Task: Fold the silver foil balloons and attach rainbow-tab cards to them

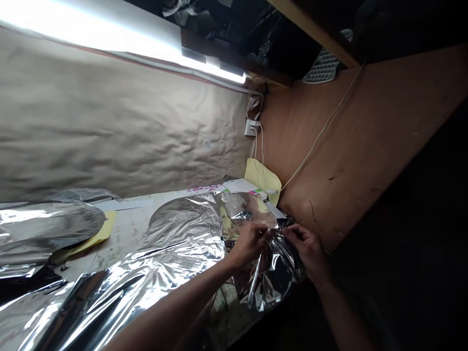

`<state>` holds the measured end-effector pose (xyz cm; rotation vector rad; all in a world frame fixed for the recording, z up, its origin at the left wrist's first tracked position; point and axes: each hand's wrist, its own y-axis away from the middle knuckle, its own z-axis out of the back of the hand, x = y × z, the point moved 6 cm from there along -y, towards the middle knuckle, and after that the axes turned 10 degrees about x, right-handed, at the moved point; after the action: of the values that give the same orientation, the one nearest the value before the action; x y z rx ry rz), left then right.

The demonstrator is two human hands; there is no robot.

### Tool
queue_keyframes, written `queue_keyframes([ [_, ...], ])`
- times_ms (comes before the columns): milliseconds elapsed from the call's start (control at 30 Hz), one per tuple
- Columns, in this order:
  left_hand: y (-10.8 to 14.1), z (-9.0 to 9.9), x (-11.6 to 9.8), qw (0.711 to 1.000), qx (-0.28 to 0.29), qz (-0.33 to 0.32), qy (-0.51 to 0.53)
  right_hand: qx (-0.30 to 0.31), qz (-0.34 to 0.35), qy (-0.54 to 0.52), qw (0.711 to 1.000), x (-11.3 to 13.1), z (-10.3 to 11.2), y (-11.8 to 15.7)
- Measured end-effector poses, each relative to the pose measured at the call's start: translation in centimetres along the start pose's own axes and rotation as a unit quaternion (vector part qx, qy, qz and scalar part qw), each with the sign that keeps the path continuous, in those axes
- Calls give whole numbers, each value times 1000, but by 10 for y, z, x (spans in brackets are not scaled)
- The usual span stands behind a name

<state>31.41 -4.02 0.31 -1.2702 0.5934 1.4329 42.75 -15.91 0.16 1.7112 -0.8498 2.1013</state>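
Observation:
A large sheet of shiny silver foil (183,243) lies crumpled over the table, its right part bunched and hanging at the near edge. My left hand (252,241) is closed on the foil near the table's right end, thumb and fingers pinched together. Close to its right, my right hand (305,246) pinches the foil's edge between thumb and fingertips. Between the two hands runs a short stretch of foil edge. Below them the foil drops in glossy folds.
More foil (51,229) lies on yellow paper (104,229) at the left. Another yellow sheet (261,178) leans in the back corner, below a socket (251,127) with white cables. A wooden panel (347,131) bounds the right side. A tube light (215,68) hangs above.

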Motion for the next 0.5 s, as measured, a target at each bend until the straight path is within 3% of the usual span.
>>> queue_keyframes([
  [167,-1,-5,12,991,21,23,128,-38,19,33,999,-11,13,-1],
  [300,-1,-1,29,969,-14,72,237,-115,-3,63,991,-25,45,12],
  [500,19,36,54,916,-86,157,360,-217,-84,76,970,-92,117,84],
])
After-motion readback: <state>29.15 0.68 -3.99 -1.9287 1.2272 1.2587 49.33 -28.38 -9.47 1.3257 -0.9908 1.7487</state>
